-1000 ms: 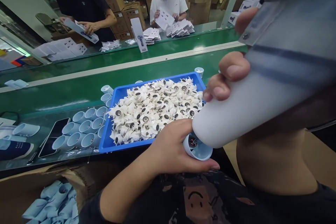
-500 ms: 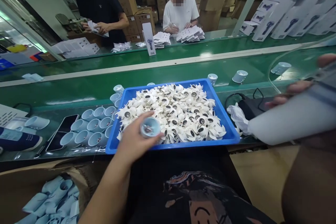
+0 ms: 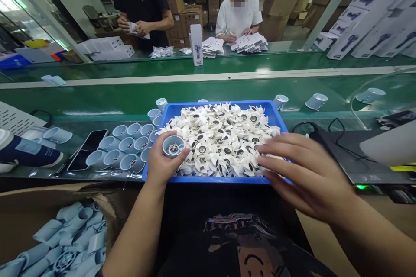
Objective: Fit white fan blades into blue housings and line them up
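My left hand (image 3: 161, 162) is wrapped round a light blue cup-shaped housing (image 3: 173, 146), its open end facing up and small parts showing inside. It is over the left part of a blue tray (image 3: 214, 179) heaped with white fan wheels (image 3: 224, 138) that have dark centres. Over the tray's right edge, my right hand (image 3: 302, 173) has its fingers spread, slightly blurred, with nothing seen between them. Several more light blue housings (image 3: 129, 162) stand in rows left of the tray.
A phone (image 3: 87, 151) and a dark blue bottle (image 3: 30, 152) lie at the left. Below is a cardboard box (image 3: 113, 207) of blue housings. A white cylinder (image 3: 391, 143) is at the right. Two people (image 3: 238, 17) handle white packaging (image 3: 250, 43) across the green belt (image 3: 146, 100).
My right hand has moved left from the white cylinder to the tray's right side, and its fingers are now spread. The housing in my left hand is turned more upright. The view has shifted.
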The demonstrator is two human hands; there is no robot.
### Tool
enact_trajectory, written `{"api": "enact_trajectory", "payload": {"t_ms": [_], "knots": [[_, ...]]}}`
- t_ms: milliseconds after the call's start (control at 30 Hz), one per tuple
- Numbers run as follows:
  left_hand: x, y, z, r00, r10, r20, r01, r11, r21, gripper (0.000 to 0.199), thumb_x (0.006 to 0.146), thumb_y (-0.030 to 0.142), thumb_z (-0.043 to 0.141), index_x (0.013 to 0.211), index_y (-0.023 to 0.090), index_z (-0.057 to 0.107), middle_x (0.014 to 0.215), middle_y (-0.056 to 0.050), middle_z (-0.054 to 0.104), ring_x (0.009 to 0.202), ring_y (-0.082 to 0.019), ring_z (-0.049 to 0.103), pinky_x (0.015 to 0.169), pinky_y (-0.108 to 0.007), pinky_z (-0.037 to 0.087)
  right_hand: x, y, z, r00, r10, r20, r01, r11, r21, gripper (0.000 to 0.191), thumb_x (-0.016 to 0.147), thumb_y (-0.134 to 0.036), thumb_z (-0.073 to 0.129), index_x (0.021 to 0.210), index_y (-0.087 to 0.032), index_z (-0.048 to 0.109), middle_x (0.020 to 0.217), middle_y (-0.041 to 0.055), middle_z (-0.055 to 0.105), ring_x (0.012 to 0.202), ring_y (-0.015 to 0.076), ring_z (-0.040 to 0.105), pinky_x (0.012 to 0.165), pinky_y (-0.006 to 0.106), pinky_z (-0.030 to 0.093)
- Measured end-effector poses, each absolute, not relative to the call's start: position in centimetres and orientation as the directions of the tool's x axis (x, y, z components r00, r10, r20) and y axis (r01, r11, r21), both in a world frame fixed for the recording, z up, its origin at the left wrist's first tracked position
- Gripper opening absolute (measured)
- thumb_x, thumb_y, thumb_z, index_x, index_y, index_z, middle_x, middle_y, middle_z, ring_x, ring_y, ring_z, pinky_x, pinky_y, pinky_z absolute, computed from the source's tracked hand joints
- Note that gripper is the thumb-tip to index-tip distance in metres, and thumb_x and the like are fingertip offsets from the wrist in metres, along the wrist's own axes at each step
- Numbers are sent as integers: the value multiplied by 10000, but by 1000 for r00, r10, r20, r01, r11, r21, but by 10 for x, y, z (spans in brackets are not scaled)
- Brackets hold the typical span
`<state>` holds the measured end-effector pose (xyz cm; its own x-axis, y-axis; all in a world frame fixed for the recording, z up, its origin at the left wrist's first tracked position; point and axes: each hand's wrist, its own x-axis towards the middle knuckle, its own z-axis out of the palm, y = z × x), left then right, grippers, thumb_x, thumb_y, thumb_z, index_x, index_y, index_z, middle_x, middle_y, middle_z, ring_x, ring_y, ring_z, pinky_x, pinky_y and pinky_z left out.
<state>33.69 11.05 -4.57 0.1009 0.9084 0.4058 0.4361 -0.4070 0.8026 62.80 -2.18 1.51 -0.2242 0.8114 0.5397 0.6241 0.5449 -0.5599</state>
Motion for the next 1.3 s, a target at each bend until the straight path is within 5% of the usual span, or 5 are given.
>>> {"api": "enact_trajectory", "payload": {"t_ms": [100,333,667,1033,1300], "knots": [[336,110,-45,117,899,423,461,-426,778,554,699,522,775,1124,200,625,1098,-79,705,990,-265,683,934,-403,529,593,27,7,-456,811,367,706,580,-406,216,990,-172,529,1154,-207,665,1145,53,650,1080,252,590,957,472,491],[335,105,-43,174,884,435,464,-463,755,484,713,447,772,1114,211,640,1159,-79,701,1076,-279,667,976,-417,524,539,105,-12,-466,885,-13,868,454,-203,186,966,-259,691,1107,-146,647,1145,86,590,1026,229,592,898,415,549],[332,107,-44,215,889,405,419,-459,784,492,696,457,772,1105,215,645,1166,-79,706,1080,-288,671,965,-423,530,586,55,10,-589,798,-125,801,558,-217,154,936,-104,678,1083,-142,651,1107,49,632,1021,211,607,960,416,511],[327,97,-46,149,916,372,277,-400,874,569,690,479,785,1139,213,559,1137,-93,657,1072,-285,645,974,-423,499,513,44,13,-205,956,-209,972,223,71,99,1015,-183,584,1098,-146,625,1084,72,597,990,214,604,877,390,550],[313,63,-45,336,927,169,121,-220,968,679,593,457,874,1083,243,455,1070,-39,606,900,-191,600,805,-304,475,531,48,10,-307,936,-171,951,309,-16,204,937,-10,600,1089,-139,644,1126,60,581,1053,225,569,927,406,526]]}}
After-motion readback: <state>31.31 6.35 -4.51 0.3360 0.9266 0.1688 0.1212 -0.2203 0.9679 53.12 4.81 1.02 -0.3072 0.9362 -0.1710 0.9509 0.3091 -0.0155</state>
